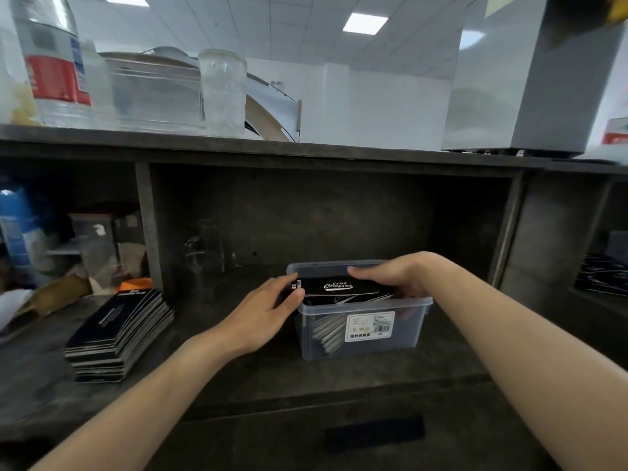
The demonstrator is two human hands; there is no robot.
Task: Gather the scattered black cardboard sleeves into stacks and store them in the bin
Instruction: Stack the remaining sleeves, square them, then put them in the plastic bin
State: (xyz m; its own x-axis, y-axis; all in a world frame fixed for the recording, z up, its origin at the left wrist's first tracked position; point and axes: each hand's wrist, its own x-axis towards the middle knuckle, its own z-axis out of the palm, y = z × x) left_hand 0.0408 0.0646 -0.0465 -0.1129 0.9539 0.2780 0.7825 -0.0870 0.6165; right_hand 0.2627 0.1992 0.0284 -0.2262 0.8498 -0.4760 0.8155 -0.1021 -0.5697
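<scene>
Both hands, left hand (pixel 268 312) and right hand (pixel 390 278), grip a stack of flat black cardboard sleeves (pixel 339 288) by its ends, level over the clear plastic bin (pixel 360 338), likely to lower it in square.

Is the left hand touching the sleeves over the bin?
Touching: head view shows the left hand gripping the sleeves at their left end, over the bin.

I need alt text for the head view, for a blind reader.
The left hand and the right hand hold a stack of black sleeves at the mouth of a clear plastic bin on a dark shelf. A second stack lies to its left.
</scene>
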